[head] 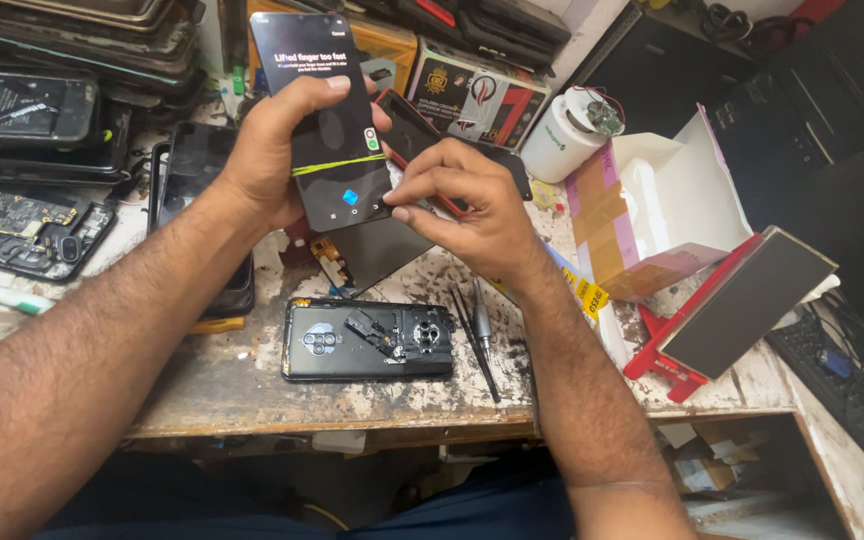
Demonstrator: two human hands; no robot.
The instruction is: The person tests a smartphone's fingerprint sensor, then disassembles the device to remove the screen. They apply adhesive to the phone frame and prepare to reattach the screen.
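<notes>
My left hand (272, 150) grips a lit smartphone (327, 130) upright above the bench, its dark screen showing text and a small blue icon. My right hand (462, 205) pinches the phone's lower right edge, its fingertips touching the screen near the bottom. Behind that hand a red-edged phone part (407, 125) shows partly. Below both hands a black phone back cover (367, 340) lies flat on the bench with its camera ring and some small parts on it.
Tweezers and a small screwdriver (480, 335) lie right of the cover. A bare circuit board (22, 225) and stacked phones (42, 110) sit left. White jar (562, 135), taped white box (652, 205) and a red-framed panel (732, 305) stand right; bench edge (352, 420) near me.
</notes>
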